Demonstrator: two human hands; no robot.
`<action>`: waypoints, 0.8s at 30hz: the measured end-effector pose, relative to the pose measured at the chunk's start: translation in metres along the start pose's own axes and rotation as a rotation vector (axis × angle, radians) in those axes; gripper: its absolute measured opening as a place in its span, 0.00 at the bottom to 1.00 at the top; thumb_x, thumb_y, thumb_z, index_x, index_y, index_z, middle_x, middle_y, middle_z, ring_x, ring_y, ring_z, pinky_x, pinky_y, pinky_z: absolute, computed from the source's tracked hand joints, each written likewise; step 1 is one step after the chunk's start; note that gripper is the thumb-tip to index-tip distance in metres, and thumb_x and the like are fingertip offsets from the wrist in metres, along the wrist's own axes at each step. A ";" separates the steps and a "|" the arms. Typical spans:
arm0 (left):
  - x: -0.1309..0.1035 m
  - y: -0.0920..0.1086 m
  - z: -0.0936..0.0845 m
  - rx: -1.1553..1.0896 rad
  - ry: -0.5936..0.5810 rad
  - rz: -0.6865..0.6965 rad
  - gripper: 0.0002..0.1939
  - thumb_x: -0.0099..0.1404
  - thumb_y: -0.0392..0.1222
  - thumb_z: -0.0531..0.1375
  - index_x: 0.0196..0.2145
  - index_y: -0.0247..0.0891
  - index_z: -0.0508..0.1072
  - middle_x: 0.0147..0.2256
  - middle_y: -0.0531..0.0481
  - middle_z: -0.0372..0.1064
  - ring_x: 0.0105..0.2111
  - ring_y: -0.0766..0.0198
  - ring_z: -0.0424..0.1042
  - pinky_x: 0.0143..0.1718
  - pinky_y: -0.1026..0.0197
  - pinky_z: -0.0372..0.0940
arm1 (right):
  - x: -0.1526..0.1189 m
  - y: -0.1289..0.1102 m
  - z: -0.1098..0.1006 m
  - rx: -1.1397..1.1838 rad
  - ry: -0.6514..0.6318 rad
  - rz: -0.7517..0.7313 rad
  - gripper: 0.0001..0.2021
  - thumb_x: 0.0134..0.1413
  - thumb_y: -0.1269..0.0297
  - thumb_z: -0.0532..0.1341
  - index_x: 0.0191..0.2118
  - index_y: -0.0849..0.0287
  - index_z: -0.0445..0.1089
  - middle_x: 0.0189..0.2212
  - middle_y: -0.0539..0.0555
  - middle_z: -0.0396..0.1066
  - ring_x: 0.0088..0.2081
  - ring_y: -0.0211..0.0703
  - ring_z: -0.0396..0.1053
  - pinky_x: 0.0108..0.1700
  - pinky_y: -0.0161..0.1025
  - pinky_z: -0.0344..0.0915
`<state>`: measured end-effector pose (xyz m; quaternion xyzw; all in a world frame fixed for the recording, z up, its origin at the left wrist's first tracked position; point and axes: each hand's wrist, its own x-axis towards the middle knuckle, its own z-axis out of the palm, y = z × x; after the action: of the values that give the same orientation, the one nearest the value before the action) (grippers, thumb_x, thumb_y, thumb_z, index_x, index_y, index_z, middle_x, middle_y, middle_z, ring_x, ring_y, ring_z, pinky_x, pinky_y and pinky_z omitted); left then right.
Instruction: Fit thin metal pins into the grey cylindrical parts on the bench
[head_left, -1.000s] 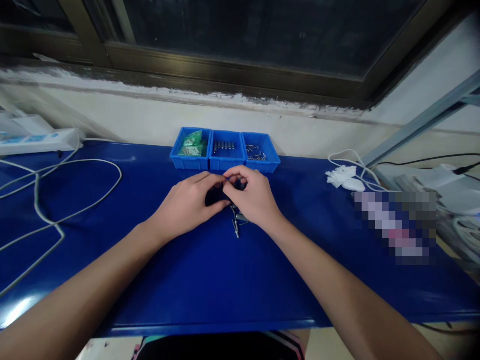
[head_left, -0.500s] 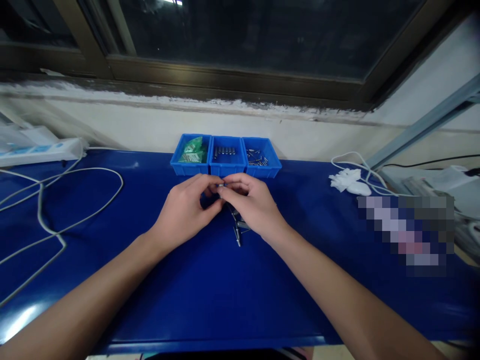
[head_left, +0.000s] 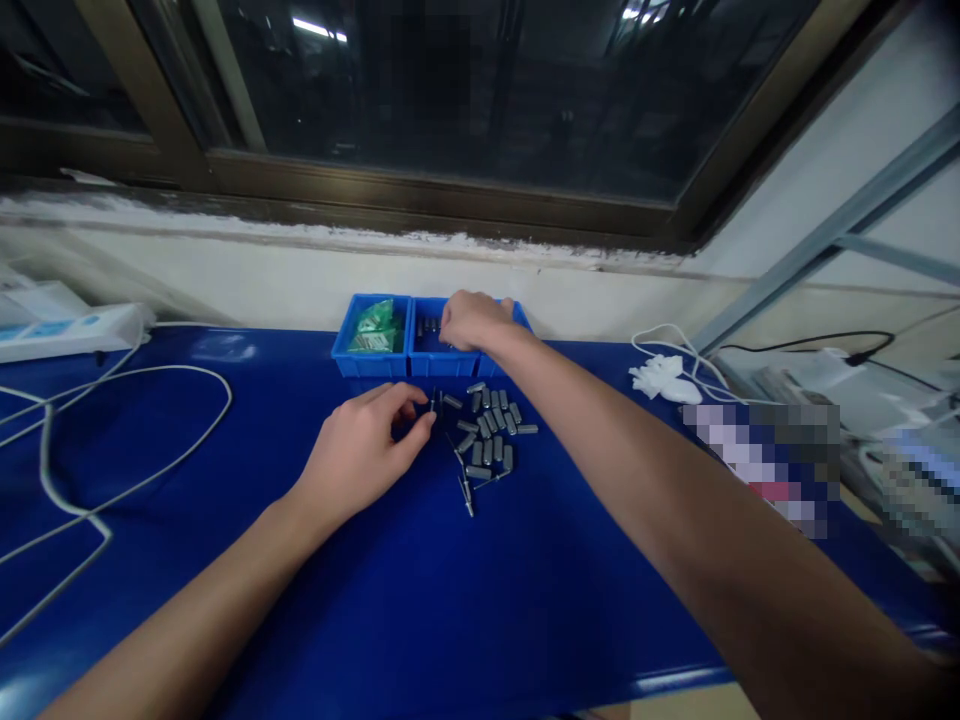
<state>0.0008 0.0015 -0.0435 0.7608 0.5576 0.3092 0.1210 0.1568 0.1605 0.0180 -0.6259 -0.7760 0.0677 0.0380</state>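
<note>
Grey metal sleeves (head_left: 491,430) just beside left grip (head_left: 358,455).

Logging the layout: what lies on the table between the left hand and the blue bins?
Head view: only bare blue table separates the left hand from the blue bins.

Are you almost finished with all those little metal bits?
Partly, it seems. A pile of grey cylinders already lies on the blue table. The left hand pinches a small dark piece; the right hand reaches into the middle bin, where more parts wait. Thin pins lie unused.
</note>
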 end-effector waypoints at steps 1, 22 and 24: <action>0.000 0.000 0.001 0.005 -0.014 -0.001 0.13 0.72 0.51 0.59 0.45 0.43 0.77 0.37 0.51 0.77 0.35 0.57 0.76 0.36 0.55 0.67 | 0.007 -0.006 0.003 -0.055 -0.028 0.017 0.16 0.44 0.75 0.68 0.43 0.59 0.79 0.42 0.62 0.80 0.49 0.58 0.75 0.58 0.59 0.58; -0.005 0.000 0.003 -0.063 -0.052 0.008 0.10 0.74 0.47 0.58 0.47 0.43 0.76 0.37 0.50 0.76 0.34 0.58 0.77 0.37 0.53 0.71 | 0.035 -0.014 0.010 -0.226 -0.116 -0.221 0.09 0.49 0.70 0.66 0.39 0.61 0.80 0.41 0.65 0.77 0.55 0.64 0.65 0.59 0.61 0.51; -0.005 0.000 0.003 -0.072 -0.058 0.000 0.09 0.74 0.46 0.58 0.46 0.43 0.76 0.37 0.50 0.76 0.34 0.58 0.77 0.36 0.54 0.71 | 0.036 -0.013 0.010 -0.219 -0.127 -0.211 0.09 0.51 0.69 0.67 0.39 0.61 0.80 0.40 0.65 0.77 0.55 0.63 0.66 0.58 0.61 0.51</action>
<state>0.0013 -0.0027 -0.0473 0.7646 0.5423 0.3069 0.1643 0.1348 0.1927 0.0094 -0.5358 -0.8410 0.0178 -0.0729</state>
